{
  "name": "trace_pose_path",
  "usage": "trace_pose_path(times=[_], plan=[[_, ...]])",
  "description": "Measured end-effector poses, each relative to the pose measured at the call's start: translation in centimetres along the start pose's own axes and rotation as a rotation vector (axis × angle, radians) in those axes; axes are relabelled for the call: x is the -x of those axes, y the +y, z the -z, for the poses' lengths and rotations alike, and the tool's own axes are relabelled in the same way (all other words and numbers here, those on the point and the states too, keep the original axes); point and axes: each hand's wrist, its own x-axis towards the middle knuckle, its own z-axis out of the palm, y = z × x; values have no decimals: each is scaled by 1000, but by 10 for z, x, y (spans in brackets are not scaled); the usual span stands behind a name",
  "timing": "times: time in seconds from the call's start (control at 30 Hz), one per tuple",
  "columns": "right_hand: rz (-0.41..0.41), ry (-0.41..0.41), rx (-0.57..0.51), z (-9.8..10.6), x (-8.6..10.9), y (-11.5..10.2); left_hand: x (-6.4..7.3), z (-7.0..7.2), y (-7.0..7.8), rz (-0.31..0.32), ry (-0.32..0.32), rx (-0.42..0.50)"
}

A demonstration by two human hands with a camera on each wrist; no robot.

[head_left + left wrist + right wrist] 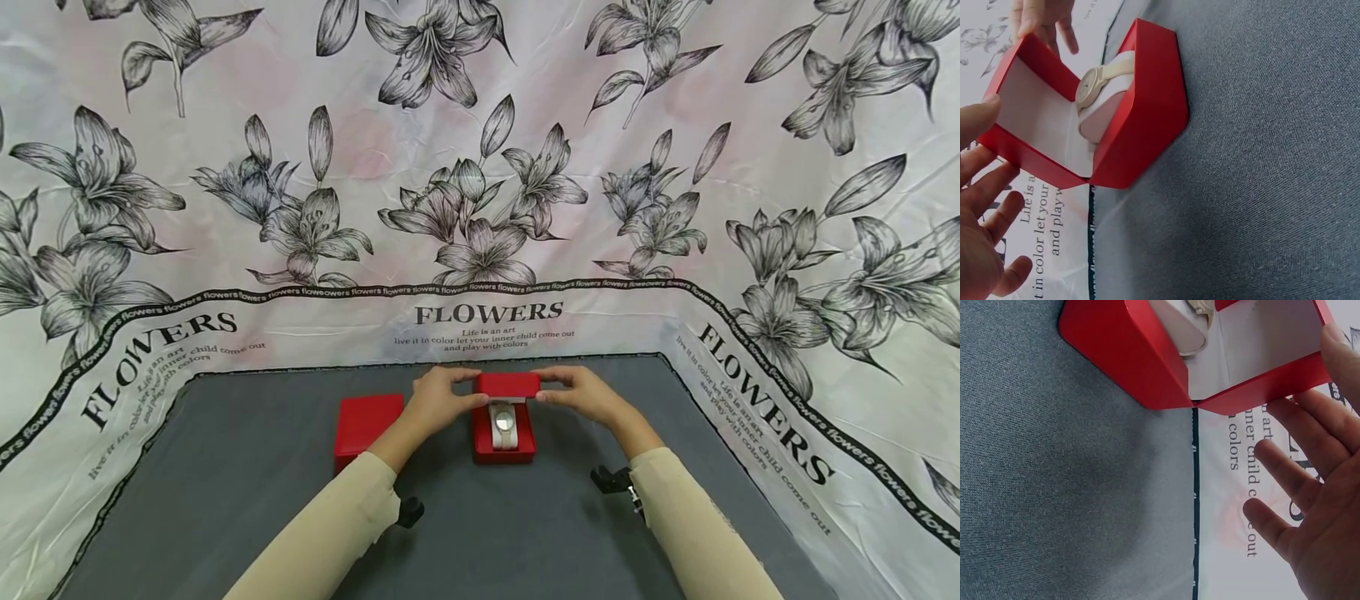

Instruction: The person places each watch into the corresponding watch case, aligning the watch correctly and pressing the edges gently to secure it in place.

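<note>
A red watch box (504, 457) stands on the grey cloth with its hinged lid (508, 385) raised. Inside, a wristwatch (504, 422) with a pale strap is wrapped round a white cushion (1094, 125). My left hand (441, 398) pinches the lid's left side, thumb at the rim and fingers behind it. On the opposite side my right hand (587, 393) pinches the lid in the same way, its lower fingers spread apart in the right wrist view. White lining (1041, 112) shows inside the lid.
Another red box (369, 421) sits left of the watch box, partly behind my left forearm. The grey cloth (510, 533) ends at a white flower-printed sheet (480, 321) that rises at the back and sides. Black straps or mounts (611, 479) hang under both wrists.
</note>
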Motion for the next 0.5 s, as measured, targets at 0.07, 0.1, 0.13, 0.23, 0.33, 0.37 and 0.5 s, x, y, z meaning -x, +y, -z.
trace_pose_path(times=[0.07, 0.1, 0.13, 0.23, 0.33, 0.37, 0.5], plan=[[-5, 8, 3, -2, 1, 0, 2, -1, -1, 7, 3, 8], [-7, 11, 6, -3, 2, 0, 2, -2, -2, 11, 4, 13], [-7, 14, 10, -4, 2, 0, 3, -2, -2, 15, 7, 19], [-8, 20, 15, -6, 4, 0, 5, -4, -3, 21, 15, 32], [-7, 20, 14, -7, 4, 0, 5, -6, -4, 19, 23, 33], [-8, 21, 13, -7, 5, 0, 5, -6, -4, 17, 26, 32], [-5, 31, 21, -8, 5, 2, 7, -7, -3, -2, 39, 35]])
